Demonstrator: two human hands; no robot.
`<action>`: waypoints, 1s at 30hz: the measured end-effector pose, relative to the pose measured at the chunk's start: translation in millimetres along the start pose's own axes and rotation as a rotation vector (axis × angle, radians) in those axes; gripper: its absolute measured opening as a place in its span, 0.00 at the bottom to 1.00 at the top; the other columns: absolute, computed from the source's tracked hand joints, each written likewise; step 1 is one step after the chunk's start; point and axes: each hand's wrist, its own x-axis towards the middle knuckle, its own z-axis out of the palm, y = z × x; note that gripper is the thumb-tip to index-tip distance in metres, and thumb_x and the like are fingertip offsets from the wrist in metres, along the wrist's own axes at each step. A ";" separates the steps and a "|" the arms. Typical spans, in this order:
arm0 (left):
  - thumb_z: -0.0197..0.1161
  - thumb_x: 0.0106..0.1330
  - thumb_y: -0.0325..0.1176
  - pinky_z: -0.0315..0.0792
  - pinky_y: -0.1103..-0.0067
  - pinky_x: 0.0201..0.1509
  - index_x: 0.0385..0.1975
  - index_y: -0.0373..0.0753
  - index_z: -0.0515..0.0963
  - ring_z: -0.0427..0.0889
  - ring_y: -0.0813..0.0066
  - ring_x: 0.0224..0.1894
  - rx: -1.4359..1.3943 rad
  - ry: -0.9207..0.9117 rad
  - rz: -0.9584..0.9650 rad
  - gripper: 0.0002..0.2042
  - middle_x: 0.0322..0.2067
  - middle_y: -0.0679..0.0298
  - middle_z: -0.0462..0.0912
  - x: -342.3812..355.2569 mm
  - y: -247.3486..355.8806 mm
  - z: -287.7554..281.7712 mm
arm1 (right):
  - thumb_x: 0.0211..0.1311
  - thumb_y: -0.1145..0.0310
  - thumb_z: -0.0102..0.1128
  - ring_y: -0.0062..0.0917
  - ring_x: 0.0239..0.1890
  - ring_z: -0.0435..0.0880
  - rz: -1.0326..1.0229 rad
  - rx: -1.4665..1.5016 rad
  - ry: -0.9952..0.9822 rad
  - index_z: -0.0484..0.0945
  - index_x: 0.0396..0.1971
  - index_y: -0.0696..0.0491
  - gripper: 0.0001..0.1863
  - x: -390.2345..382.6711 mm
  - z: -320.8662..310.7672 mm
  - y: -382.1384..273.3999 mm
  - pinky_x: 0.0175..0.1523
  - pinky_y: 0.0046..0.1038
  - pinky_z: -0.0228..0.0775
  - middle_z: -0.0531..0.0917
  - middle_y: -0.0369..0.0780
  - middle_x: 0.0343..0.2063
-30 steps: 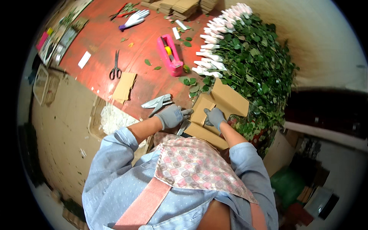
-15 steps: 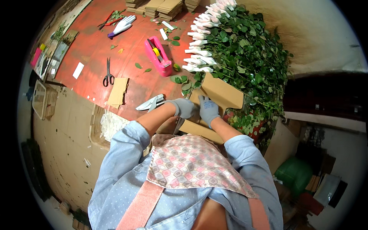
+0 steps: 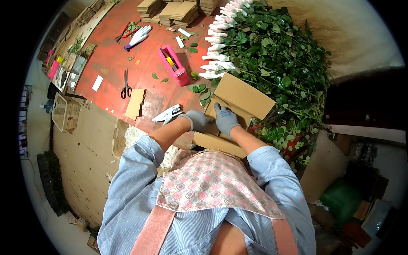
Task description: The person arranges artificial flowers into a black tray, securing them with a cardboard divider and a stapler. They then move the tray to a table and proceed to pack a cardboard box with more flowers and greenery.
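A brown cardboard sheet (image 3: 246,97), creased into a trough, lies at the table's near edge in front of me. Its far panel stands up at a slant, and a near flap (image 3: 219,143) sticks out toward my apron. My left hand (image 3: 195,120), in a grey glove, is closed at the cardboard's left end; its fingertips are partly hidden. Inside the fold my right hand (image 3: 226,120), gloved the same, presses on the cardboard with its fingers stretched away from me. A white-and-grey cutting tool (image 3: 167,114) lies beside my left wrist.
Leafy stems (image 3: 272,55) with white-wrapped heads are heaped right of the cardboard. A pink tape dispenser (image 3: 175,68), black scissors (image 3: 126,87), a cardboard piece (image 3: 135,103), a white glove (image 3: 139,37) and red-handled pruners (image 3: 127,33) lie on the red table (image 3: 112,55). Cardboard stacks (image 3: 180,12) stand behind.
The far cardboard panel has tilted up and shows larger. My right hand has shifted slightly left and toward me, still on the cardboard; my left hand stays at its left end. The view has shifted slightly.
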 end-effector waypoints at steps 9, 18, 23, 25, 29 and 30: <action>0.55 0.69 0.41 0.78 0.61 0.54 0.65 0.53 0.75 0.85 0.52 0.54 0.029 -0.081 -0.014 0.23 0.52 0.54 0.86 6.3 2.5 -4.3 | 0.66 0.60 0.59 0.46 0.57 0.79 -0.220 0.444 -0.017 0.70 0.64 0.57 0.30 -78.2 -96.7 -43.3 0.59 0.46 0.72 0.77 0.51 0.57; 0.54 0.68 0.37 0.79 0.59 0.51 0.71 0.59 0.68 0.87 0.49 0.47 0.003 0.078 0.078 0.29 0.46 0.51 0.87 6.2 -7.1 11.9 | 0.67 0.57 0.60 0.43 0.52 0.82 -0.027 -0.132 0.328 0.74 0.58 0.53 0.24 -29.8 -99.5 3.9 0.53 0.47 0.73 0.81 0.48 0.51; 0.56 0.67 0.40 0.79 0.58 0.51 0.71 0.55 0.69 0.86 0.48 0.47 0.001 0.093 0.080 0.29 0.47 0.50 0.87 20.0 -18.7 31.0 | 0.69 0.63 0.56 0.42 0.41 0.87 -0.071 0.016 0.223 0.79 0.46 0.51 0.11 -15.0 -98.0 21.0 0.44 0.43 0.77 0.88 0.45 0.37; 0.57 0.67 0.41 0.78 0.58 0.50 0.71 0.54 0.68 0.86 0.48 0.47 0.026 0.060 0.056 0.29 0.47 0.49 0.87 17.9 -17.2 25.6 | 0.70 0.62 0.55 0.43 0.41 0.87 -0.055 0.027 0.189 0.79 0.46 0.51 0.11 -17.9 -101.7 19.1 0.44 0.44 0.77 0.88 0.45 0.38; 0.59 0.65 0.43 0.79 0.59 0.50 0.72 0.53 0.67 0.87 0.47 0.47 0.002 0.081 0.061 0.31 0.47 0.49 0.87 10.8 -14.1 21.3 | 0.72 0.56 0.54 0.45 0.47 0.86 -0.097 0.172 0.079 0.81 0.51 0.53 0.19 -16.3 -121.8 19.0 0.50 0.44 0.77 0.86 0.51 0.44; 0.60 0.65 0.43 0.79 0.59 0.50 0.72 0.53 0.67 0.87 0.48 0.47 0.018 0.076 0.069 0.32 0.47 0.49 0.87 13.0 -15.0 21.1 | 0.72 0.54 0.54 0.46 0.47 0.86 -0.147 0.245 0.115 0.81 0.52 0.53 0.20 -14.7 -119.8 28.4 0.51 0.45 0.77 0.86 0.53 0.44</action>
